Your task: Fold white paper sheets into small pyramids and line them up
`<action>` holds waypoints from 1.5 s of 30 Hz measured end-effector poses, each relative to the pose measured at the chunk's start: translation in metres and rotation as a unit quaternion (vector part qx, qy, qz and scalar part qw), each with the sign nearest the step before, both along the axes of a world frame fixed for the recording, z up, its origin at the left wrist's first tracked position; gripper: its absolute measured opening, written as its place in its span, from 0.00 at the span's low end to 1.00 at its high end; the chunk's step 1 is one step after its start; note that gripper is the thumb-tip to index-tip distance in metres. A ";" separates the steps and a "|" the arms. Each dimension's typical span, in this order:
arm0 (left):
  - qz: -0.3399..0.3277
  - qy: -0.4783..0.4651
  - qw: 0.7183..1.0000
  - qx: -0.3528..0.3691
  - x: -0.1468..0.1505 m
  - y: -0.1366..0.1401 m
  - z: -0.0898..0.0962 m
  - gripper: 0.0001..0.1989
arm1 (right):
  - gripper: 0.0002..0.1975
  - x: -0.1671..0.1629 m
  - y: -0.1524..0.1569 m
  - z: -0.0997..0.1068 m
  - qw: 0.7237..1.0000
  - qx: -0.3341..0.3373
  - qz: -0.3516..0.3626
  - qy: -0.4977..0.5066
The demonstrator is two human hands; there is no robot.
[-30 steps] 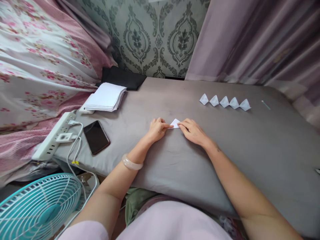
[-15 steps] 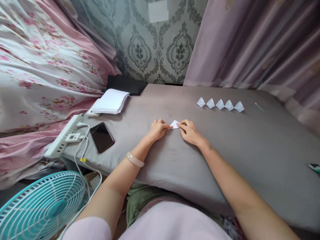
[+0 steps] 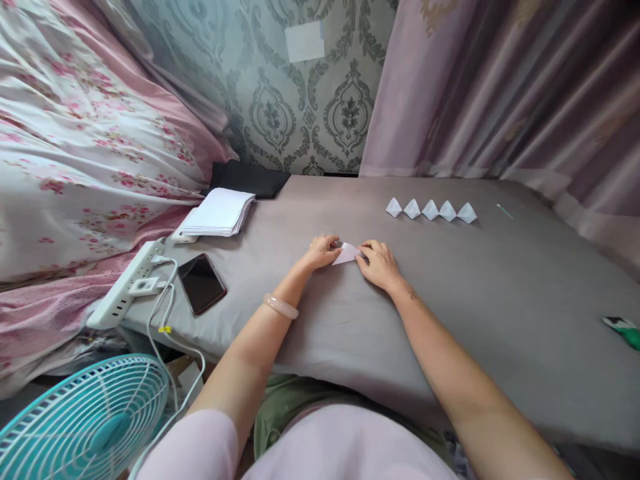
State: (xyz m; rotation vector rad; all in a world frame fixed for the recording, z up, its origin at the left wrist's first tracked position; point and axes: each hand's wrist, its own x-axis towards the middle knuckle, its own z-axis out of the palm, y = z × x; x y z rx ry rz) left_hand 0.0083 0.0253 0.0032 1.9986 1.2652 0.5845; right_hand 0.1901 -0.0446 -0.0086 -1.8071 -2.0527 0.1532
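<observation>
A small folded piece of white paper (image 3: 346,254) lies between my two hands on the grey cloth-covered table (image 3: 320,320). My left hand (image 3: 323,252) pinches its left side between thumb and fingers. On the opposite side, my right hand (image 3: 377,262) grips the paper's right corner with bent fingers. Beyond my right hand stands a row of several folded white paper shapes (image 3: 431,210), each pointed at the top.
At the left are a stack of white paper (image 3: 217,212), a phone (image 3: 202,283) and a power strip (image 3: 127,283) with cables. A blue fan (image 3: 107,427) stands below the table's left edge. A thin stick (image 3: 505,211) and a green-and-white item (image 3: 625,331) lie at right.
The folded paper has turned a little and its outline looks different. My left fingers have shifted up along its left side. The whole view has tilted slightly.
</observation>
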 end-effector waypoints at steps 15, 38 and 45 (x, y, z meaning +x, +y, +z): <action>-0.036 -0.200 0.973 -0.110 0.000 -0.021 0.008 0.24 | 0.08 -0.002 0.000 0.017 0.943 -0.031 0.026 0.331; 0.063 -0.510 0.808 -0.288 0.020 -0.032 0.003 0.18 | 0.15 -0.013 -0.001 0.007 0.942 0.231 -0.001 0.245; 0.074 -0.517 0.814 -0.255 0.023 -0.029 -0.006 0.19 | 0.11 -0.022 -0.010 0.017 0.935 0.185 -0.021 0.301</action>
